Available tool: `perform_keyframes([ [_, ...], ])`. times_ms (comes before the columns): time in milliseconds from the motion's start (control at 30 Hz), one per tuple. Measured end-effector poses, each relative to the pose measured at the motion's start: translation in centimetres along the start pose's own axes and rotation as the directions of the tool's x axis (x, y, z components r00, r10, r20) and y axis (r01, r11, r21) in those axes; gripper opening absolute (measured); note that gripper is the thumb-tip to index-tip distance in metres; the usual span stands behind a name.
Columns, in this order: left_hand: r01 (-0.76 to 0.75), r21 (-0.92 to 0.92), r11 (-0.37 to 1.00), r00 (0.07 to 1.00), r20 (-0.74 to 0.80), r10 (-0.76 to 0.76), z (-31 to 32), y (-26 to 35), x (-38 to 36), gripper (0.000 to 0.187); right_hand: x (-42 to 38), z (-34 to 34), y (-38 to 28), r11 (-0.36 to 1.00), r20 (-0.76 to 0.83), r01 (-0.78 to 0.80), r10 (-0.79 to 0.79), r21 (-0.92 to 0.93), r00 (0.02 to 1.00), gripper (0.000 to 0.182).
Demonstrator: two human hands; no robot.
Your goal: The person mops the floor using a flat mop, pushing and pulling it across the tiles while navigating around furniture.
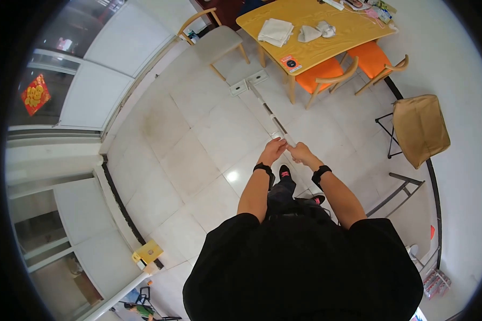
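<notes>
A flat mop (pixel 269 112) with a long, slim handle stretches away from me over the tiled floor. Its wide, pale head (pixel 258 77) lies flat on the tiles, between the grey-seated chair and the table. My right hand (pixel 303 154) is closed around the near end of the handle. Just beside it, my left hand (pixel 273 151) has its fingers curled at the handle, with a small white patch showing past the fingertips. Both wrists wear dark bands. My shoes show on the floor below the hands.
A wooden table (pixel 246 20) with folded cloths (pixel 276 32) stands ahead, with orange chairs (pixel 320 74) along its right side. A grey-seated chair (pixel 218 41) is to its left. A brown folding seat (pixel 420 128) and metal frame (pixel 396 192) stand right; a yellow box (pixel 148 251) lies lower left.
</notes>
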State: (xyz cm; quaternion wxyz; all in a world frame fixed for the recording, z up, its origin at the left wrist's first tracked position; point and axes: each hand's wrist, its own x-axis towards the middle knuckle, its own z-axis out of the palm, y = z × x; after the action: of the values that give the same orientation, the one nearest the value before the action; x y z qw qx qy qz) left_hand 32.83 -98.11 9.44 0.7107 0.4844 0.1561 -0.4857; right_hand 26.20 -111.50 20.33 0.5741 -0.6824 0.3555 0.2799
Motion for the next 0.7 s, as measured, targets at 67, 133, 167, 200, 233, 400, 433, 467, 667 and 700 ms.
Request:
perform_keyframes([
  [67,-0.617,0.501,0.607,0.787,0.372,0.493,-0.5,-0.1,-0.9,0.022,-1.0,0.5,-0.3,0.988,0.04,-0.033,0.027,0.148,0.999,0.041],
  [133,-0.61,0.776,0.159,0.745,0.493,0.45,0.3,1.6,-1.7,0.023,-0.8,-0.1,-2.2,0.897,0.129,-0.112,0.062,0.427,0.99,0.034],
  [167,-0.308,0.426,0.85,0.951,0.14,0.275,0.1,0.8,-0.9,0.023,-2.0,-0.1,-3.1,0.896,0.118,-0.099,0.053,0.432,0.992,0.034],
  [200,0.155,-0.259,0.953,0.987,0.007,-0.159,-0.3,0.0,-0.1,0.023,-3.5,0.1,-3.8,0.886,0.15,-0.11,0.046,0.451,0.988,0.031],
  [233,0.157,-0.287,0.945,0.987,0.065,-0.145,-2.6,-2.7,3.1,0.025,-5.1,0.2,-4.3,0.874,0.182,-0.121,0.038,0.471,0.982,0.029],
  [400,0.124,-0.377,0.918,0.986,-0.059,-0.158,0.7,-3.4,3.3,0.028,-10.3,-2.1,-3.2,0.811,0.243,-0.17,0.035,0.56,0.969,0.024],
  [433,0.115,-0.398,0.91,0.982,-0.091,-0.164,1.7,-3.9,2.6,0.028,-12.2,-2.8,-3.1,0.798,0.237,-0.155,0.016,0.582,0.971,0.024],
  [467,0.106,-0.417,0.903,0.978,-0.12,-0.17,2.7,-4.2,2.0,0.029,-13.7,-3.3,-2.8,0.785,0.228,-0.137,-0.005,0.604,0.974,0.024],
  [667,0.139,-0.64,0.756,0.946,-0.138,-0.292,9.2,-4.4,-2.3,0.036,-22.2,-7.7,3.0,0.842,0.243,-0.184,0.065,0.507,0.968,0.028],
  [700,0.245,-0.611,0.753,0.893,-0.159,-0.42,10.2,-4.5,-3.3,0.036,-24.0,-8.0,4.2,0.841,0.238,-0.184,0.068,0.508,0.969,0.028],
])
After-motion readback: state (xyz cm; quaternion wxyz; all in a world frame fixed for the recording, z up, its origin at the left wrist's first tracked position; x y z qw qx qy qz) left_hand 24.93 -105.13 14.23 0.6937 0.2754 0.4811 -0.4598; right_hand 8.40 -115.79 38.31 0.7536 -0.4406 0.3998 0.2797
